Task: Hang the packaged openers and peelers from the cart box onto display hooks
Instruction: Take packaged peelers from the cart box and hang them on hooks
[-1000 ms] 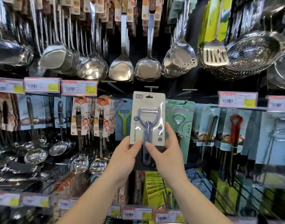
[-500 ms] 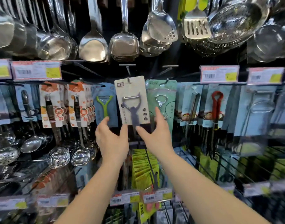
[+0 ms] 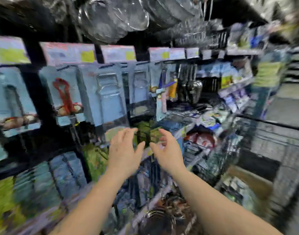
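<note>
The view is heavily blurred by motion. My left hand [image 3: 123,150] and my right hand [image 3: 167,150] are held out side by side in front of the display, fingers spread, with nothing in either. Packaged kitchen tools hang in a row on hooks at the left, among them a red-handled tool on a blue card [image 3: 64,99] and a clear blister pack [image 3: 109,95]. The peeler card from a moment ago is out of view, and so is the cart box.
Price tags [image 3: 118,53] run along a rail above the hanging packs. Steel strainers and pans [image 3: 114,19] hang overhead. Wire shelves with mixed goods [image 3: 204,119] stretch away to the right, beside an aisle floor [image 3: 280,107].
Both hands have let go of the peeler card, left hanging on its hook, and dropped lower. My view has swung sharply to the right and down along the shelving.
</note>
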Motion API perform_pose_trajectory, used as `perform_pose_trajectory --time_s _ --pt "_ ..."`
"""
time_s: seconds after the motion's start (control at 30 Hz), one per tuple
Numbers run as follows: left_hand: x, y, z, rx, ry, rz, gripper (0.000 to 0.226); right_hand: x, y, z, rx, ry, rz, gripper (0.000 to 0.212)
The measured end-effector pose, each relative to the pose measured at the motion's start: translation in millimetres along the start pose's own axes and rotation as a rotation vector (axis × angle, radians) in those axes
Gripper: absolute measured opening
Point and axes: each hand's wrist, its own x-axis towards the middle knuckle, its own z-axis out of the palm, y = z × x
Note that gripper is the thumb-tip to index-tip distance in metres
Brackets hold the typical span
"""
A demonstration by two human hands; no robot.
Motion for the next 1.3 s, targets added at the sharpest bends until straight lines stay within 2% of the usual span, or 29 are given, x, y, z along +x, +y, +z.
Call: perform_pose_trajectory --time_s 0.17,0.27,0.47,0.63,0.77,1.03,1.17,1.3 --pt "44 121 144 0.055 -0.266 0.077 0.056 45 110 -143 -0.25 0.123 0.133 0.056" --pt "63 188 212 0.026 -0.37 0.114 0.056 61 164 -218 -0.404 0.183 0.219 0.056" --pt "88 262 328 0.041 -0.538 0.193 0.057 83 252 -313 -0.532 0.272 0.38 0.057" --pt "99 261 430 0.042 -0.754 0.165 0.062 95 328 -343 -0.49 0.305 0.559 0.058" --pt "107 249 523 0.0 -0.973 0.069 0.065 113 389 -352 -0.477 0.307 0.695 0.059" --pt "93 232 684 -0.14 -1.222 -0.12 0.062 143 513 -344 -0.4 0.274 0.974 0.056" --pt "65 224 743 -0.114 -1.289 -0.188 0.065 140 570 -329 -0.375 0.264 1.057 0.055" --pt "42 215 792 -0.112 -1.274 -0.262 0.065 142 623 -316 -0.384 0.239 1.07 0.053"
